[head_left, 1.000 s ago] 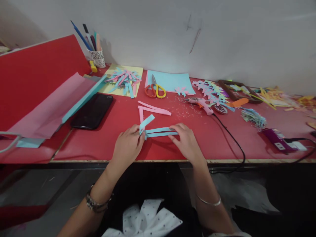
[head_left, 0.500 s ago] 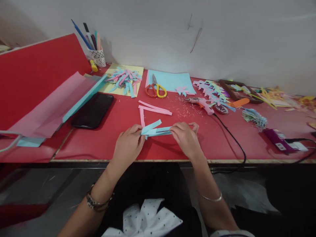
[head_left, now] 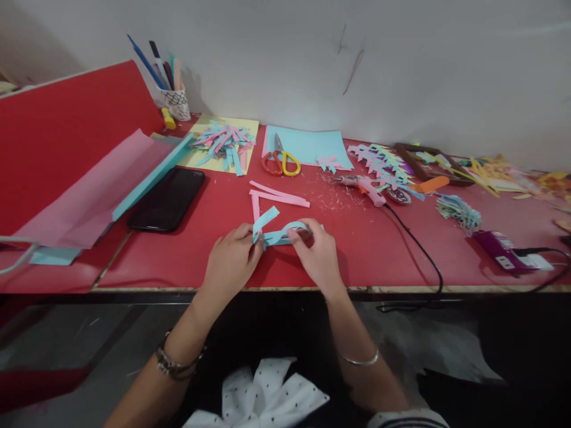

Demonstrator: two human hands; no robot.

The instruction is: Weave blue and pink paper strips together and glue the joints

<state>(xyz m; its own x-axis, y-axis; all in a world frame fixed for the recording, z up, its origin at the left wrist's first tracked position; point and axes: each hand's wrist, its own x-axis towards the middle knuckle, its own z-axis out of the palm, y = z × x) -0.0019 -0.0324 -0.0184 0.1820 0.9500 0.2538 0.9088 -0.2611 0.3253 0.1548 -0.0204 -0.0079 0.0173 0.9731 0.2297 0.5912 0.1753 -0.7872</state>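
Note:
Several light blue paper strips (head_left: 277, 236) are stretched between my hands near the table's front edge. My left hand (head_left: 235, 251) is closed on their left ends, thumb and fingers pinched together. With thumb and fingertips, my right hand (head_left: 316, 252) grips one blue strip, which curves over in a loop; other blue strip ends show behind the fingers. One short blue end points up and right from the left hand. Just beyond lie pink paper strips (head_left: 281, 197), folded at an angle and partly behind the blue ones.
Scissors (head_left: 281, 161) lie on blue sheets (head_left: 312, 145) at the back. A hot glue gun (head_left: 363, 185) rests to the right, its cable trailing over the front edge. A phone (head_left: 167, 199) and pink paper (head_left: 96, 187) are left; cut strips (head_left: 226, 142) are piled behind.
My right hand has moved left, toward my left hand, bending a blue strip into a loop. My left hand has stayed nearly in place.

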